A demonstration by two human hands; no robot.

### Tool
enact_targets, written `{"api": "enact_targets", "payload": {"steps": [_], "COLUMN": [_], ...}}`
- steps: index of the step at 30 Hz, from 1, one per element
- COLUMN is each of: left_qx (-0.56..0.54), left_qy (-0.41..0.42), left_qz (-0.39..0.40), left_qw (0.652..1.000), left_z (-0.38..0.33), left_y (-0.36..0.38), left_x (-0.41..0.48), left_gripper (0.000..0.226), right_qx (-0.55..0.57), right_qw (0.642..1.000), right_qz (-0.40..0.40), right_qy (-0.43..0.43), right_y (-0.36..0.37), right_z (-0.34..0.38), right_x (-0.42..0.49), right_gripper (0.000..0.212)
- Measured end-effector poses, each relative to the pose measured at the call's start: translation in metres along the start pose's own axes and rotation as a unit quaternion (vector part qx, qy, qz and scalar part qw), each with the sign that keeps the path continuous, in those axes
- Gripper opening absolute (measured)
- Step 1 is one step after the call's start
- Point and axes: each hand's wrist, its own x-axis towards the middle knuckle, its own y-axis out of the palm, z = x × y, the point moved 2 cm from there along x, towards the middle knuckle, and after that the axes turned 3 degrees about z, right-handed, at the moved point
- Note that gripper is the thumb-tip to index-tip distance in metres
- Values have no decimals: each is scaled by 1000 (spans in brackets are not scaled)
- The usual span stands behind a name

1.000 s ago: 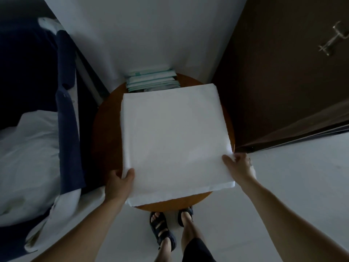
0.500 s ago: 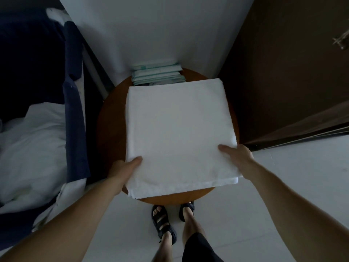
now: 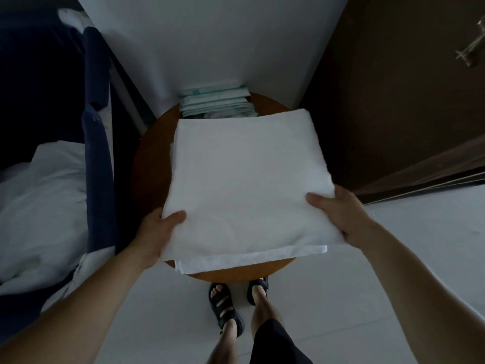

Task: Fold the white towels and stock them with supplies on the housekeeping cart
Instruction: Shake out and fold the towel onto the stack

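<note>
Both thumbs (image 3: 174, 216) press on top of a folded white towel (image 3: 249, 179), with the other fingers hidden underneath. The left hand (image 3: 154, 232) and right hand (image 3: 341, 214) clamp its near corners. The towel covers a round wooden table (image 3: 147, 164). A stack of packets (image 3: 217, 102) sits at the table's far edge.

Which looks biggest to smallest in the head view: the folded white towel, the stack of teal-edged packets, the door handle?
1. folded white towel
2. stack of teal-edged packets, partly hidden
3. door handle, cut by the frame edge
</note>
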Motion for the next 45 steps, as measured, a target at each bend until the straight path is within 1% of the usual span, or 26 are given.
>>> {"api": "enact_targets", "payload": {"steps": [3, 6, 9, 11, 14, 17, 21, 24, 26, 28, 31, 33, 36, 37, 38, 39, 40, 41, 42, 43, 44, 45], "left_qx": [-1, -5, -13, 1, 53, 84, 141, 168, 175, 186, 210, 202, 208, 229, 269, 327, 396, 460, 516, 559, 588, 607], "left_qy": [-8, 7, 23, 27, 24, 26, 40, 44, 42, 40, 42, 32, 20, 27, 52, 101, 165, 225, 262, 279, 285, 281], "left_qz": [5, -1, -7, -11, -25, -52, -85, -96, -93, -88, -82, -83, -91, -108, -139, -172, -192, -193, -171, -135, -101, -73], "left_qw": [1000, 1000, 1000, 1000, 998, 995, 985, 980, 979, 978, 973, 975, 974, 967, 952, 923, 883, 837, 798, 769, 750, 739], "left_z": [16, 27, 38, 45, 54, 57, 59, 62, 64, 65, 64, 63, 60, 56, 53, 48, 44, 39, 33, 28, 24, 23], "left_y": [8, 13, 12, 12, 15, 20, 25, 27, 28, 29, 31, 32, 37, 38, 38, 38, 40, 45, 51, 59, 67, 74], "left_x": [-1, -3, -5, -5, -1, 5, 6, 5, 5, 7, 9, 9, 3, -1, -5, -9, -11, -13, -12, -8, -2, 5], "left_gripper": [19, 12, 13, 20, 33, 31, 27, 28, 30, 31, 38, 44, 44, 46, 51, 60, 70, 77, 82, 83, 83, 82], "right_qx": [-89, -104, -129, -139, -151, -159, -184, -204, -212, -215, -218, -233, -256, -283, -326, -377, -424, -467, -505, -540, -566, -582], "right_qw": [994, 990, 987, 986, 984, 981, 972, 963, 961, 966, 970, 966, 958, 948, 929, 901, 866, 830, 796, 767, 749, 742], "right_qz": [-39, -61, -85, -88, -92, -104, -112, -120, -122, -111, -101, -109, -124, -141, -168, -197, -215, -208, -177, -130, -80, -37], "right_qy": [56, 71, 50, 34, 1, -28, -91, -125, -128, -96, -26, -21, -29, -31, -45, -87, -154, -223, -281, -320, -335, -330], "right_y": [11, 14, 13, 12, 9, 9, 11, 10, 10, 9, 8, 8, 9, 9, 10, 13, 18, 26, 35, 45, 55, 64], "right_z": [-35, -51, -53, -51, -47, -38, -21, -17, -24, -44, -73, -75, -70, -68, -66, -61, -54, -48, -43, -41, -44, -48], "right_x": [14, 25, 32, 33, 33, 32, 30, 33, 36, 41, 50, 56, 59, 58, 55, 51, 48, 44, 42, 42, 42, 44], "right_gripper": [50, 49, 41, 37, 34, 32, 28, 17, 15, 21, 41, 47, 56, 60, 65, 70, 75, 78, 78, 77, 75, 74]}}
